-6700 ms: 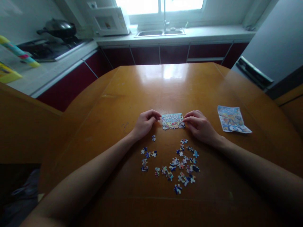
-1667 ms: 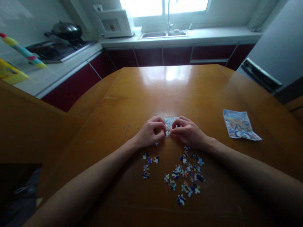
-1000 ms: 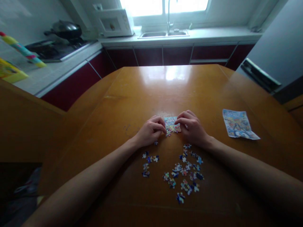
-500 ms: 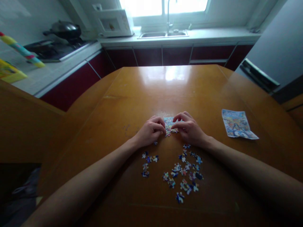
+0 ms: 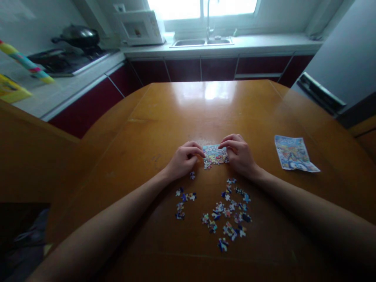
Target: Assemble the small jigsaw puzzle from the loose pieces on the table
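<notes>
A partly joined jigsaw puzzle (image 5: pixel 216 153) lies flat at the middle of the table, with an uneven lower edge. My left hand (image 5: pixel 185 158) grips its left edge, fingers curled and fingertips at the side. At the right edge is my right hand (image 5: pixel 238 153), also curled, with its index finger over the top of the puzzle; its thumb is partly hidden. Loose jigsaw pieces (image 5: pixel 227 211) are scattered nearer to me on the right. A smaller group of pieces (image 5: pixel 184 197) lies on the left, and a single piece (image 5: pixel 192 175) sits just below my left hand.
A creased picture sheet (image 5: pixel 293 153) lies to the right on the wooden table (image 5: pixel 188 113). Beyond the table are a counter with a sink (image 5: pixel 190 42), a white microwave (image 5: pixel 141 29) and a dark pan (image 5: pixel 78 36) on the stove. A fridge stands at right.
My hands have moved apart, from over the puzzle's lower part to its left and right edges. More of the puzzle shows between them. The loose pieces have stayed put.
</notes>
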Demonstrator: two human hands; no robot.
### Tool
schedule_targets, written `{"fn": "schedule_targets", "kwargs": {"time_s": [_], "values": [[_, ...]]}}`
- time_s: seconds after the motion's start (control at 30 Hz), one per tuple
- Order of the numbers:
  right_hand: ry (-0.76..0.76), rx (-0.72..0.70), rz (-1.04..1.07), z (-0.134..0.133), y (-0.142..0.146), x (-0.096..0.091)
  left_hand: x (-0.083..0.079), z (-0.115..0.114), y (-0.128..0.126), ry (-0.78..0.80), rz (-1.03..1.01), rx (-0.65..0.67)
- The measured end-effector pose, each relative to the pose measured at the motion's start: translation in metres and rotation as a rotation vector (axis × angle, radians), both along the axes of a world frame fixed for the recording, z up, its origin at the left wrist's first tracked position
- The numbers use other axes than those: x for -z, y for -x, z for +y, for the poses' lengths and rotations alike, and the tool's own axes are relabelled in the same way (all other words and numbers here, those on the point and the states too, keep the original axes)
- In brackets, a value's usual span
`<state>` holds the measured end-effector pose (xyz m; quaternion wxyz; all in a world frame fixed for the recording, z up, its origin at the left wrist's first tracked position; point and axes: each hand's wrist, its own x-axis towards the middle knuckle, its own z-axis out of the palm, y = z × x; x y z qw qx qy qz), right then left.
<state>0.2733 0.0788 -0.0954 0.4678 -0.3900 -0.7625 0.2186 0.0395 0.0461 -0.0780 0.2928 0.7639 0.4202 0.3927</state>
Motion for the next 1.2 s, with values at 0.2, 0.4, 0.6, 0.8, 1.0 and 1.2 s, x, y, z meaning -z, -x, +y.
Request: {"fn": "schedule_targets", "kwargs": {"time_s": [0.2, 0.4, 0.6, 0.8, 1.0, 1.2], "values": [[0.057, 0.029, 0.046, 0.003, 0.0, 0.002, 0.003, 0.003, 0.0, 0.021, -0.061, -0.086], [0.074, 0.024, 0.051, 0.005, -0.001, 0.005, 0.004, 0.011, 0.006, 0.117, -0.19, -0.186], [0.079, 0.035, 0.054, 0.005, -0.003, 0.004, 0.004, 0.013, 0.008, 0.255, -0.349, -0.267], [0.066, 0.036, 0.06, 0.006, -0.002, 0.004, 0.008, 0.015, 0.008, 0.295, -0.407, -0.291], [0.082, 0.035, 0.061, 0.006, -0.003, 0.005, 0.009, 0.016, 0.009, 0.308, -0.431, -0.292], [0.084, 0.037, 0.07, 0.005, -0.003, 0.003, 0.007, 0.015, 0.008, 0.298, -0.428, -0.296]]}}
